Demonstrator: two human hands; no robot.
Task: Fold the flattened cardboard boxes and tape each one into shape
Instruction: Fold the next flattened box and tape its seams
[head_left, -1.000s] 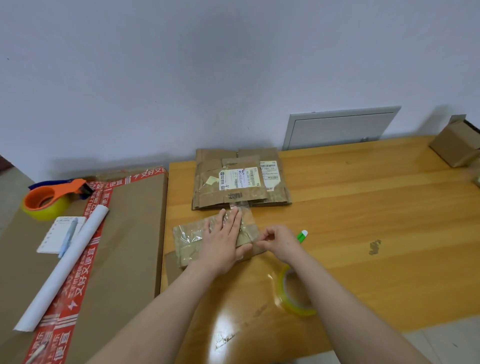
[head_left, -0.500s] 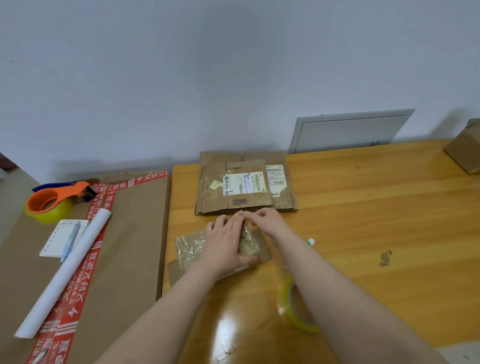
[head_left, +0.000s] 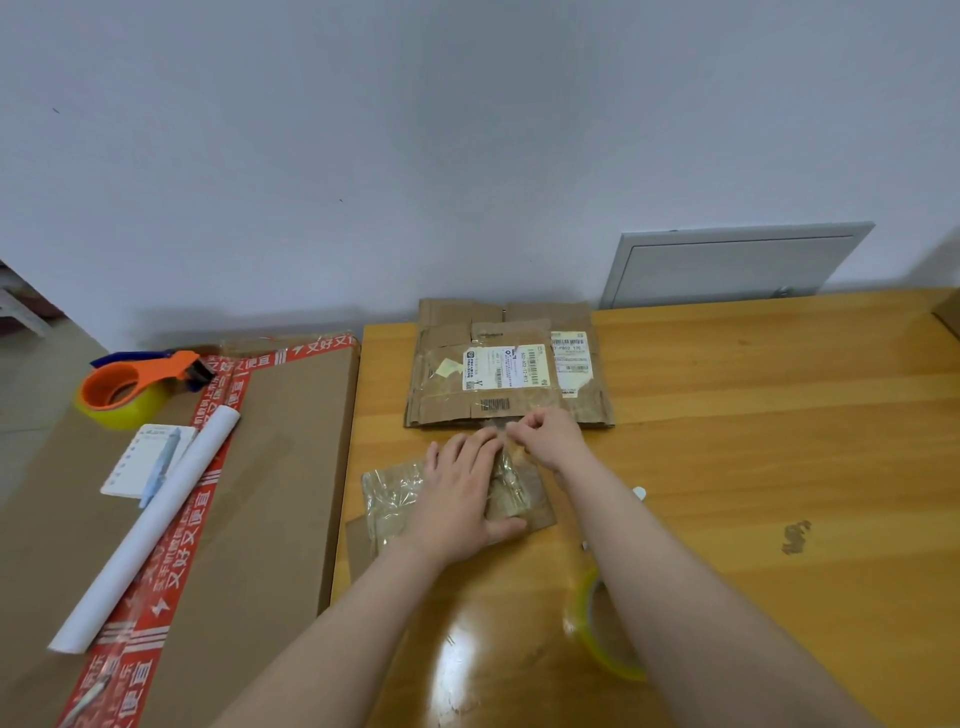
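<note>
Since a second earlier, the right hand (head_left: 550, 441) had crossed from the small cardboard box's (head_left: 392, 496) right side to its far edge. Red tape (head_left: 208, 499) on the big carton (head_left: 270, 467) read "又好又便宜". Labels on the flattened boxes (head_left: 498, 374) were too small to read. The left hand (head_left: 462, 499) lay flat, fingers straight, pressing the small box onto the table (head_left: 727, 441). The right fingertips pinched faint clear tape (head_left: 498, 428). A forearm half hid the tape roll (head_left: 618, 665).

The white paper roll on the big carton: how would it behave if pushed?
The white paper roll is a long cylinder lying on the flat carton, so it would probably roll. It looks like rolled paper, so likely light and crushable.
</note>
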